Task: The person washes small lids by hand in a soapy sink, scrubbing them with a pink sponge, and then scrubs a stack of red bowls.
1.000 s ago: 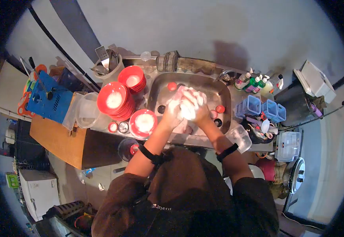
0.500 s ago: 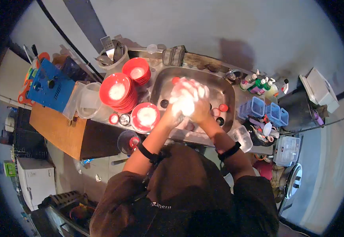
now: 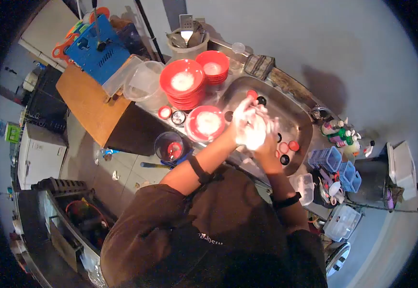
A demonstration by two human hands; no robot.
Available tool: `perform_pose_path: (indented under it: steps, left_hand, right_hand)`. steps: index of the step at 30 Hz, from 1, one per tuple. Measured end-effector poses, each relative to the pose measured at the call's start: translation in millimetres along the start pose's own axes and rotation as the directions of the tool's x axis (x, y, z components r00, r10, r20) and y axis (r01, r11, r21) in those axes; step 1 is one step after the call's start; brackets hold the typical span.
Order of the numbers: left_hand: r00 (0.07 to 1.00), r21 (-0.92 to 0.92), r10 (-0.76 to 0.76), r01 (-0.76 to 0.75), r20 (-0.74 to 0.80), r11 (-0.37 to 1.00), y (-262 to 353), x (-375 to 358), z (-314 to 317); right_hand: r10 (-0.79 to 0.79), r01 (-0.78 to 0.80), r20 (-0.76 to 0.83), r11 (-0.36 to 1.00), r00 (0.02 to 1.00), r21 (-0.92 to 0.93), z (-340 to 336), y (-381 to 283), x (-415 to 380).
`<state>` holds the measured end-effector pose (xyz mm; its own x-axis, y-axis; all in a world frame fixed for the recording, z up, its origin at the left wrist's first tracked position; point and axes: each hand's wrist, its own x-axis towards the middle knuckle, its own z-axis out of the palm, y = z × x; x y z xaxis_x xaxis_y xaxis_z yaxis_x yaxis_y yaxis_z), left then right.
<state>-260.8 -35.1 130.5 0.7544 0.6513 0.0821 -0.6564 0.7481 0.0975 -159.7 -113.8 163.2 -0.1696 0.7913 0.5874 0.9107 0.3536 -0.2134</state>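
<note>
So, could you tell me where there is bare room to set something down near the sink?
The brown board left of the clear tubs is bare. The sink floor toward its far wall is partly free. Crowded: the red plates, and the blue baskets.

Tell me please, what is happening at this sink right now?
A person stands at a steel sink with both hands pressed together above the basin, covered in white foam. The left hand and right hand overlap, so I cannot tell if they hold anything between them. Small red and black lids lie in the basin. Stacks of red bowls stand on the counter to the left, and soap bottles stand to the right.
</note>
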Motion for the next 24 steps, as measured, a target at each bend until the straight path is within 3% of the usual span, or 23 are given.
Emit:
perform_pose_path:
  steps: [1,2,3,4,5,7,8,9,11,12,13,15,16,17,19,20,21,23,24]
  left_hand:
    - [1.0,0.001,0.009,-0.009,-0.007,1.0,-5,-3,-7]
    - [0.942,0.563,0.325,-0.312,0.08,0.765,-12,-2,-17]
    - [0.804,0.872,0.502,-0.456,0.318,0.177,-17,-4,-27]
    - [0.875,0.79,0.482,-0.324,0.042,0.52,-17,-18,0]
    - [0.872,0.793,0.487,-0.326,0.042,0.514,-7,-25,11]
    - [0.951,0.541,0.102,0.076,-0.291,0.837,7,-35,19]
    - [0.947,0.903,0.303,-0.222,0.11,0.367,0,-39,1]
    - [0.946,0.903,0.309,-0.219,0.103,0.37,5,-41,-7]
    - [0.949,0.907,0.177,0.176,-0.259,0.382,27,-48,10]
    - [0.977,0.99,0.205,0.078,-0.053,-0.117,38,-58,34]
    - [0.975,0.99,0.215,0.079,-0.053,-0.115,46,-67,31]
    - [0.983,0.828,0.181,0.109,-0.009,-0.549,61,-84,15]
    - [0.966,0.646,0.192,0.035,0.174,-0.763,68,-92,-14]
    - [0.966,0.645,0.196,0.041,0.17,-0.763,71,-104,-1]
    - [0.828,0.764,0.557,0.396,-0.057,-0.509,79,-135,21]
    - [0.767,0.7,0.622,0.358,0.157,-0.618,94,-149,-10]
    - [0.675,0.611,0.638,0.341,0.37,-0.714,111,-165,-55]
    - [0.788,0.535,0.59,0.428,0.173,-0.728,142,-203,-101]
    - [0.73,0.726,0.649,0.326,0.213,-0.605,145,-212,-112]
  right_hand:
    - [-0.004,0.004,0.004,1.0,1.0,0.009,-1,3,-4]
    - [-0.014,0.016,0.037,0.999,0.999,-0.038,-1,7,-7]
    - [-0.023,0.029,0.073,0.996,0.997,-0.084,0,10,-12]
    - [-0.044,0.042,0.111,0.999,0.993,0.018,6,16,-16]
    - [-0.049,0.047,0.109,0.999,0.993,0.025,4,25,-16]
    - [-0.319,0.33,0.308,0.944,0.896,0.018,-2,39,-10]
    - [-0.34,0.367,0.326,0.93,0.882,-0.024,-8,42,-6]
    - [-0.343,0.368,0.331,0.93,0.879,-0.016,-10,38,-3]
    - [-0.295,0.338,0.317,0.937,0.901,-0.087,-10,27,2]
    - [-0.287,0.342,0.358,0.934,0.888,-0.1,-12,18,4]
    - [-0.297,0.351,0.361,0.932,0.884,-0.094,-14,8,7]
    - [-0.328,0.41,0.451,0.907,0.83,-0.095,-18,-9,13]
    - [-0.355,0.415,0.409,0.907,0.841,-0.066,-18,-13,15]
    - [-0.358,0.417,0.409,0.907,0.839,-0.06,-18,-13,16]
    - [-0.152,0.138,0.475,0.988,0.866,0.065,-17,-5,17]
    - [-0.163,0.146,0.375,0.986,0.913,0.075,-12,6,10]
    - [-0.171,0.152,0.378,0.985,0.91,0.081,-8,15,3]
    - [-0.003,-0.052,0.316,0.984,0.949,0.168,-3,28,-13]
    - [-0.002,-0.055,0.321,0.984,0.947,0.169,-1,33,-20]
